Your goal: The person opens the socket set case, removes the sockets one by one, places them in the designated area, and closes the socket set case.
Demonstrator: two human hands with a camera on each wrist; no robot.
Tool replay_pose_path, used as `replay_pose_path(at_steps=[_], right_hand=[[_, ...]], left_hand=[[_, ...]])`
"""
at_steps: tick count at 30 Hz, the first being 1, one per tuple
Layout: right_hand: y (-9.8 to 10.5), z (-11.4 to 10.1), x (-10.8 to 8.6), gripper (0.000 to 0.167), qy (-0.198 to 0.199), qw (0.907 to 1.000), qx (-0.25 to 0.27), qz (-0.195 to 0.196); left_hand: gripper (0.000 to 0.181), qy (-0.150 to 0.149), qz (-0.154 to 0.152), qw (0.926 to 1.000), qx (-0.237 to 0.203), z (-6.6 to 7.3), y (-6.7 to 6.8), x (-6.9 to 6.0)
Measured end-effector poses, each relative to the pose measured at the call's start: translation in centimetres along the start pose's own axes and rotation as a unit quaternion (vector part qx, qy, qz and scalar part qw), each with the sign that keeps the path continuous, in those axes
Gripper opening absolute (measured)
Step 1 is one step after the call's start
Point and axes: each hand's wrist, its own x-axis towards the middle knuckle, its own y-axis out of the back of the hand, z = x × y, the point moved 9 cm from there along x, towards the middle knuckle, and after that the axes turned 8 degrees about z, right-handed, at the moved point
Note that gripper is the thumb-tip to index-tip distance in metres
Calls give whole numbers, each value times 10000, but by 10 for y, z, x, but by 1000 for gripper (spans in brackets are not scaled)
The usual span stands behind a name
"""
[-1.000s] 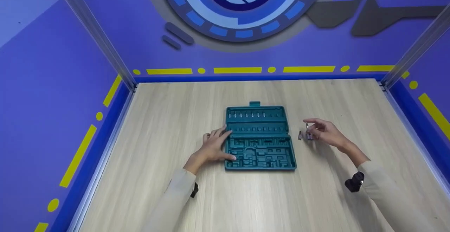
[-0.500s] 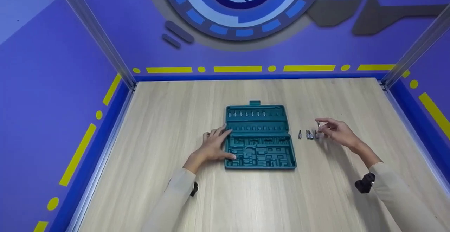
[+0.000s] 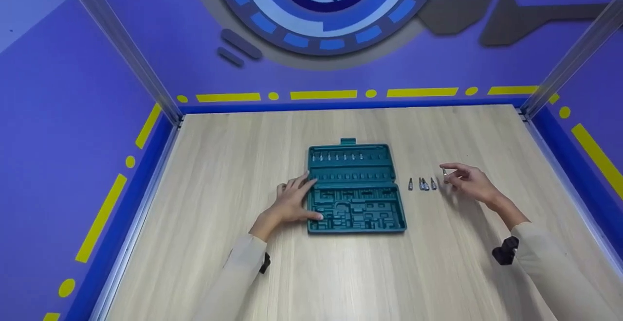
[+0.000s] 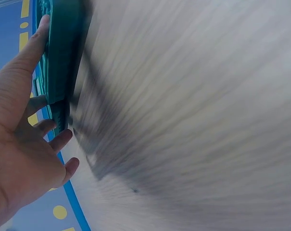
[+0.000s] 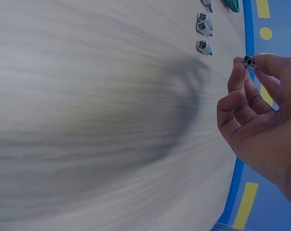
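**Your right hand (image 3: 469,184) pinches a metal bit (image 5: 247,61); your left hand (image 3: 288,205) rests on the case (image 3: 357,231)**

Nearest you, your pale sleeves (image 3: 550,267) reach in over the wood-grain table (image 3: 336,272), with a black device (image 3: 506,250) at each wrist. The teal case lies unfolded in the middle of the table. Your left thumb lies over the left rim of its near half; that hand's fingers are spread apart along the case's left side. To the right of the case, your right thumb and forefinger are clamped on the bit, raised above the table, its hollow end toward the right wrist camera. Between that hand and the case sit four more bits (image 3: 425,185) in a row: one alone, a close pair, another alone. Farther off, the case's far half holds a line of seated bits (image 3: 337,157), and a latch tab (image 3: 348,141) juts from its far edge. Behind it rises the blue-purple wall (image 3: 160,44) with yellow dashes (image 3: 323,95).
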Motion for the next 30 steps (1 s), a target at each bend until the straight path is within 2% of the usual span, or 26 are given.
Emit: replay_pose_path(at_steps=[6, 15, 22, 30], right_hand=[[1, 4, 1, 42, 29, 9999, -95, 89], [1, 12, 0, 38, 109, 9982, -536, 247], [-9, 17, 2, 40, 69, 9987, -467, 194], [-16, 21, 6, 38, 118, 9960, -842, 260]], left_hand=[[107, 23, -25, 10000, -28, 0, 1, -1], [107, 21, 14, 9999, -122, -1, 0, 0], [105, 8, 32, 9999, -155, -1, 1, 0], [106, -28, 59, 9999, -139, 0, 0, 0]])
